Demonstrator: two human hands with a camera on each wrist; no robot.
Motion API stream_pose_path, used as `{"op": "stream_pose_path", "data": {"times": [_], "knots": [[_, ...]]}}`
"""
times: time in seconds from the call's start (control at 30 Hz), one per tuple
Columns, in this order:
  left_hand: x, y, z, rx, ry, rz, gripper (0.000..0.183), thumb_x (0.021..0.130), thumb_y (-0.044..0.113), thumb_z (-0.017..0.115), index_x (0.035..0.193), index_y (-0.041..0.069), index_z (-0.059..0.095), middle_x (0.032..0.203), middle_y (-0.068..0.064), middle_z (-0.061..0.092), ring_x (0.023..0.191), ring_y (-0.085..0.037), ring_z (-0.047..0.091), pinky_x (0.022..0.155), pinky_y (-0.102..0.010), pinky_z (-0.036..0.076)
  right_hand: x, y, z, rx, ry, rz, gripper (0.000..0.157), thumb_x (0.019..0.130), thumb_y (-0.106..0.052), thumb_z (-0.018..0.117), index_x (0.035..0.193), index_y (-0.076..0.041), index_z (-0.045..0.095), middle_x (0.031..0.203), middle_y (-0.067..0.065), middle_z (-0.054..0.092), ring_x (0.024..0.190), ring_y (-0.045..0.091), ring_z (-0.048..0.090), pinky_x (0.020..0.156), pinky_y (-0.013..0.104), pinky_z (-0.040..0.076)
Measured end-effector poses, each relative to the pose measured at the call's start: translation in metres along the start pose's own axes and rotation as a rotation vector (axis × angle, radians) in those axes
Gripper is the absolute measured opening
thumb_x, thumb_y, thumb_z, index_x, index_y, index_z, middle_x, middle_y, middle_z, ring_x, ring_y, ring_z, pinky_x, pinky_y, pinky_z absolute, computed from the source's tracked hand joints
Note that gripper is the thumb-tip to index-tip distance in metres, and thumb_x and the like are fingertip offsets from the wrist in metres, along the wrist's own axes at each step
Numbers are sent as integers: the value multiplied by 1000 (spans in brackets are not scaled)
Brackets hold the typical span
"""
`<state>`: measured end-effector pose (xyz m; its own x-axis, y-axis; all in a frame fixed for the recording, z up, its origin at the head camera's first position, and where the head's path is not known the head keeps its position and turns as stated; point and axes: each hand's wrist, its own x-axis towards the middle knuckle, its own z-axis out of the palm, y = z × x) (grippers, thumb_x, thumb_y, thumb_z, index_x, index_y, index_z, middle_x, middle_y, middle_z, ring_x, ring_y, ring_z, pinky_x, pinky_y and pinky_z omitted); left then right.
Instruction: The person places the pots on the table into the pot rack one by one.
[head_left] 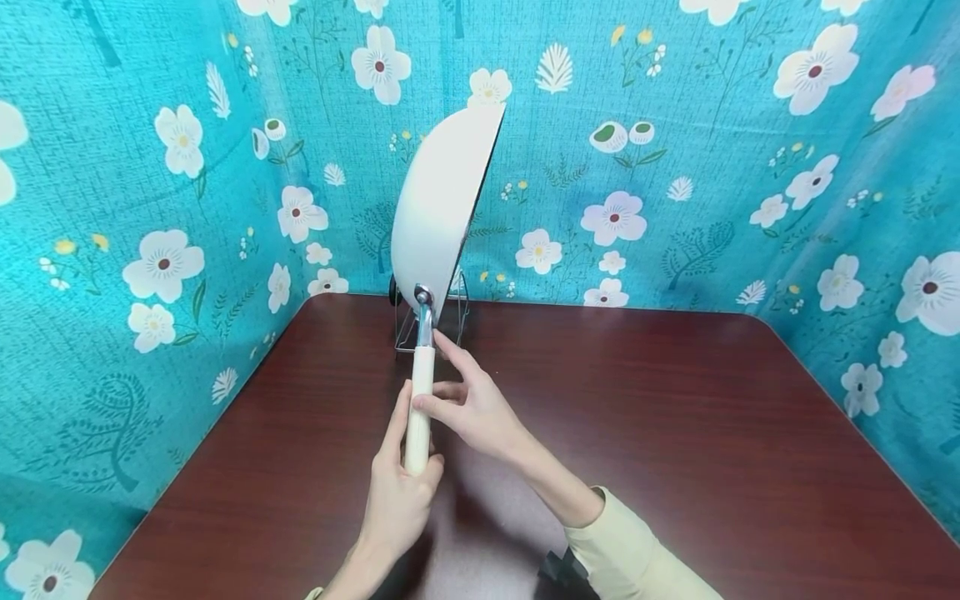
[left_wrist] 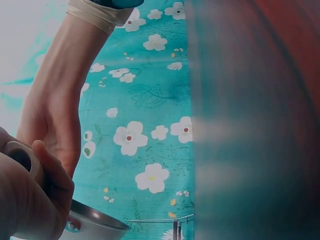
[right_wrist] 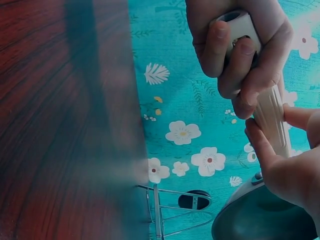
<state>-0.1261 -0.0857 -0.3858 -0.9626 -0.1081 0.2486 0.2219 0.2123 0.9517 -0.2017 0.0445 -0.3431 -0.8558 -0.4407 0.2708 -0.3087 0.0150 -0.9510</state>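
A deep white wok-like pan [head_left: 444, 196] is held up on edge above the table, its dark inside [right_wrist: 267, 215] showing in the right wrist view. Its cream handle [head_left: 417, 442] points down toward the person. My left hand [head_left: 397, 504] grips the lower end of that handle, fingers curled round it in the right wrist view. Higher up, my right hand [head_left: 483, 417] pinches the handle between thumb and fingers, with the index finger reaching up near the metal joint. In the left wrist view, the pan [left_wrist: 97, 225] is mostly hidden behind the left hand [left_wrist: 30, 200].
Behind the pan a wire rack [head_left: 463, 312] stands at the back of the dark red-brown table [head_left: 637, 400]. A black oval piece [right_wrist: 195, 200] shows by the rack. Floral turquoise cloth [head_left: 562, 167] hangs around the back and sides. A dark object [head_left: 562, 575] lies near the right sleeve.
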Motion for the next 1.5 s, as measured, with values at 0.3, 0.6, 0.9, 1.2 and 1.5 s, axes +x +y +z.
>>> {"op": "stream_pose_path", "data": {"times": [0.3, 0.6, 0.9, 1.2, 1.5], "knots": [[0, -2, 2, 3, 2, 42, 98, 79, -16, 58, 155, 39, 28, 138, -4, 55, 94, -22, 52, 69, -23, 47, -1, 2, 3, -23, 69, -13, 80, 89, -6, 72, 156, -19, 31, 144, 7, 35, 109, 27, 69, 85, 27, 58], [2, -2, 1, -10, -45, -34, 98, 80, -13, 59, 156, 38, 26, 101, -12, 59, 83, -18, 55, 59, -24, 48, -1, 7, 5, -51, 89, -8, 76, 90, -8, 71, 155, -14, 33, 149, 8, 32, 107, 26, 68, 85, 29, 59], [5, -5, 1, -70, -121, -143, 99, 82, -10, 57, 154, 47, 21, 97, -17, 51, 51, -17, 48, 35, -31, 45, 1, 15, 2, -60, 107, 25, 71, 89, -11, 73, 152, -19, 40, 147, 2, 36, 103, 24, 69, 86, 31, 59], [7, -12, 4, -105, -165, -198, 99, 80, -11, 58, 157, 38, 19, 98, -21, 50, 52, -15, 47, 34, -26, 42, -2, 25, 0, -94, 124, 68, 69, 89, -15, 74, 150, -17, 42, 146, 4, 39, 102, 24, 71, 86, 32, 59], [12, -13, 8, -215, -176, -255, 102, 78, -13, 58, 157, 39, 19, 95, -17, 46, 42, -15, 40, 36, -22, 38, 2, 34, -3, -65, 127, 78, 68, 89, -13, 73, 150, -15, 43, 146, 6, 39, 102, 26, 70, 85, 31, 59]]}}
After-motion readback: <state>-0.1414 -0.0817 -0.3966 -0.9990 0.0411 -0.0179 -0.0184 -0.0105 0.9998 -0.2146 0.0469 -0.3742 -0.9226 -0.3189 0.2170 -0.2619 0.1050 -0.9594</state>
